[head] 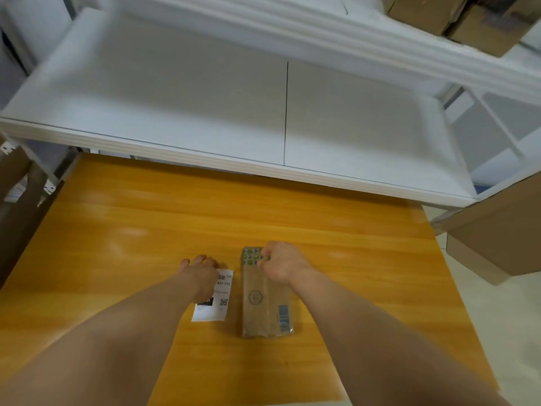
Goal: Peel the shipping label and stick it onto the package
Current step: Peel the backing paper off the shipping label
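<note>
Head view: your two bare forearms reach out over an orange wood-grain table (140, 230), with both hands working near its middle. Your left hand (202, 271) lies over the far left corner of the white rectangular paper shipping label (218, 303). Its fingers reach forward onto the tabletop, and you cannot tell whether they pinch the paper or only press it. Your right hand (282, 263) has its fingers curled over the far end of the long brown paper-wrapped package (260, 309), gripping it where a green-dotted print shows.

Label and package lie flat, side by side, with the label on the left and a narrow strip of bare table between them. A blue barcode sits near the package's near right corner.

Open tabletop stretches wide to the left of your left arm and beyond both hands. The table's far edge runs under the front lip of a white laminate shelf (205, 98). The right edge slants back toward you, and pale floor lies beyond it. A brown cardboard box (503, 241) hangs close off that far right corner. More brown cardboard boxes (456, 16) sit on an upper shelf at top right.
</note>
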Motion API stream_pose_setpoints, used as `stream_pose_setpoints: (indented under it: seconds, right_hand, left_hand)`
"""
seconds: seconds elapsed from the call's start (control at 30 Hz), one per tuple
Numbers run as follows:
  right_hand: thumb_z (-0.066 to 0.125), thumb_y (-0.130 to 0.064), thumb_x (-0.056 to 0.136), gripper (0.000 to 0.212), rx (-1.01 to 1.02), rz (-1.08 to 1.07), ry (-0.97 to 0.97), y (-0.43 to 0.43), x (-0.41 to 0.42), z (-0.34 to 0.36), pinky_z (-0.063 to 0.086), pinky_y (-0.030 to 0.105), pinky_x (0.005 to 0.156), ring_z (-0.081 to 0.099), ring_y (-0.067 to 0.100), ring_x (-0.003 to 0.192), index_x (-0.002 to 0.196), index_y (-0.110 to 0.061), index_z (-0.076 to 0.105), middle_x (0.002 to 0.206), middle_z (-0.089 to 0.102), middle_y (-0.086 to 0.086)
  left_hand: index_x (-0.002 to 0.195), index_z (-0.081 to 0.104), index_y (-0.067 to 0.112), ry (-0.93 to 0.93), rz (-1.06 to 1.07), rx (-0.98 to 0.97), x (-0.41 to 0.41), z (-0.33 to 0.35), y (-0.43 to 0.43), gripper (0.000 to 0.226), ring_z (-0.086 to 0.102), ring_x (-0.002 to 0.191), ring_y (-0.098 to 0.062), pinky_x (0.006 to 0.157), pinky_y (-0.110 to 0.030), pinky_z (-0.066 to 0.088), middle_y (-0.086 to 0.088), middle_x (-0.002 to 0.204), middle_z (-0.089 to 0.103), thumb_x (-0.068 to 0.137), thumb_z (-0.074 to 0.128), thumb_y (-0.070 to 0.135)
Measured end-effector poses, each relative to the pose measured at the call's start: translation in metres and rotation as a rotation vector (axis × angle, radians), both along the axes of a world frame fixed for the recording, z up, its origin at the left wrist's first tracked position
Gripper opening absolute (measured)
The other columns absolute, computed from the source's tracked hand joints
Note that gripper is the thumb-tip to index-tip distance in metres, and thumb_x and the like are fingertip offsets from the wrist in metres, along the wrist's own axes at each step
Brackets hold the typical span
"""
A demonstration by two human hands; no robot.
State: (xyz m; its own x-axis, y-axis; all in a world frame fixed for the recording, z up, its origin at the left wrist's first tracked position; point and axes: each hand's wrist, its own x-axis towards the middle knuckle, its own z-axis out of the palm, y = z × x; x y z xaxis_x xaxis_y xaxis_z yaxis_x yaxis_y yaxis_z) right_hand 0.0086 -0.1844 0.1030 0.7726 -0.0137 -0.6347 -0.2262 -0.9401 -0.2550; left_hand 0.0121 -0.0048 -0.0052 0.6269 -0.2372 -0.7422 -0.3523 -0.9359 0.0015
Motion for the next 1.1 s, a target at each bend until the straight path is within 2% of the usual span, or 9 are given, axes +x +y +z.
stream_pose_setpoints:
  seconds: [0.17, 0.23, 0.3, 0.43, 0.53, 0.63, 0.73, 0.93, 1.1]
  right_hand:
    - [0.051, -0.024, 0.099, 0.036, 0.021, -0.013, 0.015, 0.004, 0.001, 0.005, 0.05, 0.036, 0.099, 0.055, 0.028, 0.122, 0.134, -0.015, 0.057, 0.135, 0.059, 0.01]
    - [0.052, -0.022, 0.099, 0.034, 0.034, -0.032, 0.013, 0.005, 0.001, 0.007, 0.05, 0.033, 0.096, 0.056, 0.028, 0.121, 0.132, -0.015, 0.058, 0.134, 0.06, 0.011]
    - [0.052, -0.021, 0.099, 0.032, 0.067, -0.076, -0.008, 0.005, 0.002, 0.01, 0.05, 0.032, 0.093, 0.057, 0.027, 0.12, 0.13, -0.015, 0.059, 0.133, 0.06, 0.01]
    - [0.057, -0.022, 0.098, 0.038, 0.159, -0.146, -0.059, 0.007, 0.006, 0.02, 0.045, 0.031, 0.095, 0.054, 0.026, 0.126, 0.136, -0.017, 0.055, 0.141, 0.056, 0.008]
    - [0.063, -0.024, 0.094, 0.044, 0.266, -0.211, -0.135, 0.007, 0.013, 0.035, 0.047, 0.031, 0.092, 0.053, 0.025, 0.129, 0.136, -0.021, 0.052, 0.145, 0.052, 0.007]
    - [0.068, -0.024, 0.091, 0.053, 0.376, -0.221, -0.217, 0.007, 0.019, 0.062, 0.045, 0.035, 0.101, 0.046, 0.023, 0.136, 0.141, -0.023, 0.048, 0.151, 0.046, 0.004]
    - [0.071, -0.023, 0.089, 0.063, 0.488, -0.227, -0.262, 0.004, 0.021, 0.092, 0.042, 0.033, 0.099, 0.045, 0.023, 0.137, 0.145, -0.024, 0.043, 0.154, 0.043, 0.002]
    - [0.071, -0.028, 0.09, 0.048, 0.73, -0.354, -0.24, -0.01, 0.006, 0.141, 0.057, 0.024, 0.064, 0.074, 0.009, 0.084, 0.134, -0.022, 0.053, 0.114, 0.073, -0.002]
    - [0.072, -0.028, 0.089, 0.024, 0.808, -0.393, -0.274, -0.017, -0.016, 0.169, 0.063, 0.049, 0.078, 0.078, 0.025, 0.081, 0.107, -0.013, 0.069, 0.091, 0.08, 0.006]
  left_hand:
    - [0.125, 0.058, 0.013, 0.032, 0.163, -0.128, 0.003, 0.006, 0.012, 0.04, 0.041, 0.127, -0.026, 0.104, -0.043, 0.032, -0.006, 0.134, 0.045, 0.089, 0.044, 0.005]
    - [0.094, 0.064, 0.012, 0.03, 0.342, -0.257, 0.01, 0.014, 0.021, 0.02, 0.057, 0.092, -0.021, 0.077, -0.032, 0.041, -0.007, 0.104, 0.059, 0.091, 0.045, 0.011]
    - [0.063, 0.05, 0.013, -0.006, 0.556, -0.399, 0.021, 0.03, 0.029, 0.028, 0.045, 0.059, -0.019, 0.055, -0.029, 0.032, -0.006, 0.07, 0.052, 0.091, 0.051, 0.015]
    - [0.081, 0.072, 0.009, -0.139, 0.772, -0.66, 0.038, 0.076, 0.036, 0.014, 0.063, 0.083, -0.024, 0.074, -0.04, 0.055, -0.007, 0.086, 0.069, 0.086, 0.07, 0.021]
    - [0.083, 0.073, 0.006, -0.133, 0.816, -0.787, 0.044, 0.11, 0.034, 0.012, 0.064, 0.092, -0.026, 0.084, -0.044, 0.054, -0.008, 0.093, 0.071, 0.085, 0.072, 0.018]
    - [0.075, 0.07, 0.007, -0.173, 0.791, -0.894, 0.047, 0.147, 0.03, 0.015, 0.066, 0.088, -0.026, 0.079, -0.043, 0.055, -0.008, 0.087, 0.075, 0.085, 0.073, 0.018]
    - [0.078, 0.067, -0.004, -0.189, 0.764, -1.022, 0.044, 0.186, 0.024, 0.021, 0.061, 0.072, -0.017, 0.061, -0.027, 0.05, -0.005, 0.081, 0.076, 0.086, 0.072, 0.016]
    - [0.081, 0.061, -0.012, -0.1, 0.722, -1.282, 0.03, 0.243, 0.016, 0.018, 0.07, 0.095, -0.033, 0.086, -0.039, 0.058, -0.015, 0.087, 0.077, 0.085, 0.069, 0.003]
    - [0.084, 0.062, -0.009, -0.059, 0.699, -1.402, 0.013, 0.27, -0.001, 0.01, 0.071, 0.091, -0.03, 0.078, -0.03, 0.058, -0.019, 0.088, 0.075, 0.089, 0.063, 0.0]
